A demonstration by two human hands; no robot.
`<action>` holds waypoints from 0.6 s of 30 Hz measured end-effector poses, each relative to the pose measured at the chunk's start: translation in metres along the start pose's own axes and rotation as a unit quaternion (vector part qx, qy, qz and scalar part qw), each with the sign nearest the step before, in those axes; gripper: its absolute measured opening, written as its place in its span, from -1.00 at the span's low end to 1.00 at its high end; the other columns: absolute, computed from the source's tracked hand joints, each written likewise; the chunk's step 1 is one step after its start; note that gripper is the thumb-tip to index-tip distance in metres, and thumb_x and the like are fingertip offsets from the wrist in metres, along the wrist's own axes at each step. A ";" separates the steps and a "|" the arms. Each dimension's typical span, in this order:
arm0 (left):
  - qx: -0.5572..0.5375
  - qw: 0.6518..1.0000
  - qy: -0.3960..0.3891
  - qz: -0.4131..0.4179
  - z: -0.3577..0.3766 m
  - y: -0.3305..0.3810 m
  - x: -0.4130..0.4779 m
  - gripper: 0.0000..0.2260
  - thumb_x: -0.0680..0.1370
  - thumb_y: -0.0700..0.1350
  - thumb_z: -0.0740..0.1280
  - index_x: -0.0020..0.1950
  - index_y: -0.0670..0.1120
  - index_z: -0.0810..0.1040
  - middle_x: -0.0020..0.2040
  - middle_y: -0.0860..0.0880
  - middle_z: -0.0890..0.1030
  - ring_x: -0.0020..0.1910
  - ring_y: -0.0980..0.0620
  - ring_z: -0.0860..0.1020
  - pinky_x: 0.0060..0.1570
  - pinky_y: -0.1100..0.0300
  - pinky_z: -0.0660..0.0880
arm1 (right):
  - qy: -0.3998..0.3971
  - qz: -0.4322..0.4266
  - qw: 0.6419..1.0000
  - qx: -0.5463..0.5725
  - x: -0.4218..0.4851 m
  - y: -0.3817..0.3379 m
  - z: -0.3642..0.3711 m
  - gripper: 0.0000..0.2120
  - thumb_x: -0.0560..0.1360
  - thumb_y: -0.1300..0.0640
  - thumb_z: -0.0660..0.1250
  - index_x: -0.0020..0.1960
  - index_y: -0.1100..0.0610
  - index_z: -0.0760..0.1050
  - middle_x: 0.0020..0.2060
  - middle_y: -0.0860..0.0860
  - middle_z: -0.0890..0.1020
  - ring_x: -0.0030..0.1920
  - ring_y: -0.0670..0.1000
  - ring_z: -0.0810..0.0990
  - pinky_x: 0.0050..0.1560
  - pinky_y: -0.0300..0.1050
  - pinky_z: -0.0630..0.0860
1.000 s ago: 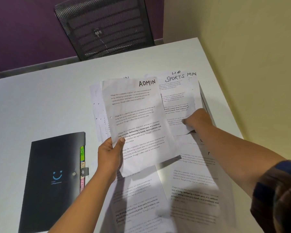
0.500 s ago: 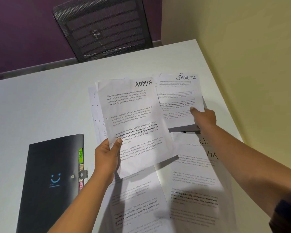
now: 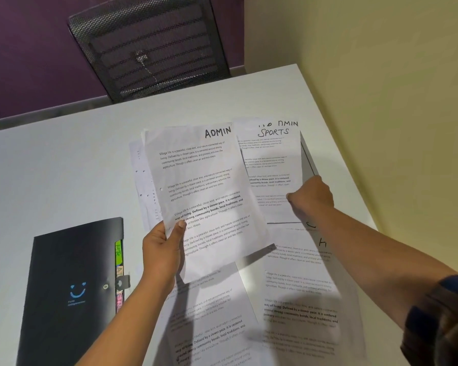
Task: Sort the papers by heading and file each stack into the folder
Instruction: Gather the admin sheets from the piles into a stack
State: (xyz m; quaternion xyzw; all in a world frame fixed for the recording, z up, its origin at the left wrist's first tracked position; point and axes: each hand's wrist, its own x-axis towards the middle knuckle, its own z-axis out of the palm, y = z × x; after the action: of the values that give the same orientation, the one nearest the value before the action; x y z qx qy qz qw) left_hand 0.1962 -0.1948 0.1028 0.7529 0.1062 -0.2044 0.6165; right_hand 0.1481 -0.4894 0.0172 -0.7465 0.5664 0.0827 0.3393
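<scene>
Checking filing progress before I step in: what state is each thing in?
White printed sheet headed ADMIN: lifted off table, gripped by left hand.
White sheet headed SPORTS: held by right hand over far sheets.
Black plastic folder: closed, flat on white table.
Loose printed sheets near the person: lying flat, overlapping.

Folder [image 3: 72, 291] left on table [image 3: 50, 167], ADMIN sheet [image 3: 204, 202] raised mid, SPORTS sheet [image 3: 273, 165] right, chair [image 3: 148, 46] behind.

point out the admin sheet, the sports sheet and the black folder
admin sheet [image 3: 204, 180]: head view, middle of the page, on the printed text.
sports sheet [image 3: 271, 151]: head view, upper part, just under its heading.
black folder [image 3: 72, 260]: head view, front cover above the smiley.
</scene>
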 end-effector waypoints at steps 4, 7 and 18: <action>0.016 1.000 0.011 0.019 -0.002 -0.002 -0.001 -0.77 0.60 -0.15 0.33 0.19 -0.24 0.60 0.03 -0.67 0.41 -0.03 -0.72 0.37 0.24 -0.28 0.39 | -0.035 0.018 0.999 0.027 0.004 -0.002 0.002 -0.79 0.32 0.24 0.48 -0.18 0.21 0.45 -0.17 0.11 0.63 -0.34 0.05 0.54 -0.35 -0.21 0.45; 0.015 1.000 0.016 0.019 -0.003 -0.005 0.000 -0.78 0.60 -0.15 0.33 0.18 -0.22 0.61 0.03 -0.66 0.42 -0.10 -0.67 0.43 0.23 -0.34 0.36 | -0.044 0.038 0.998 0.014 0.005 -0.006 0.002 -0.85 0.33 0.30 0.40 -0.28 0.22 0.41 -0.31 0.10 0.57 -0.39 0.04 0.50 -0.33 -0.23 0.45; 0.013 1.000 -0.001 0.009 -0.004 -0.013 0.006 -0.75 0.60 -0.17 0.32 0.19 -0.32 0.56 0.01 -0.69 0.37 0.01 -0.75 0.28 0.24 -0.15 0.43 | 0.038 0.007 0.999 -0.020 -0.002 -0.015 0.017 -0.58 0.26 -0.04 0.53 -0.01 0.16 0.54 -0.13 0.06 0.66 -0.17 0.16 0.64 -0.19 -0.03 0.61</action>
State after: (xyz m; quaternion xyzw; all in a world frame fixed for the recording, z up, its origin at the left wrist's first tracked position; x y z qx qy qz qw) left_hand 0.1970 -0.1883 0.0898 0.7615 0.0963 -0.2013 0.6086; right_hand 0.1651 -0.4762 0.0118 -0.7516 0.5825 0.0677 0.3020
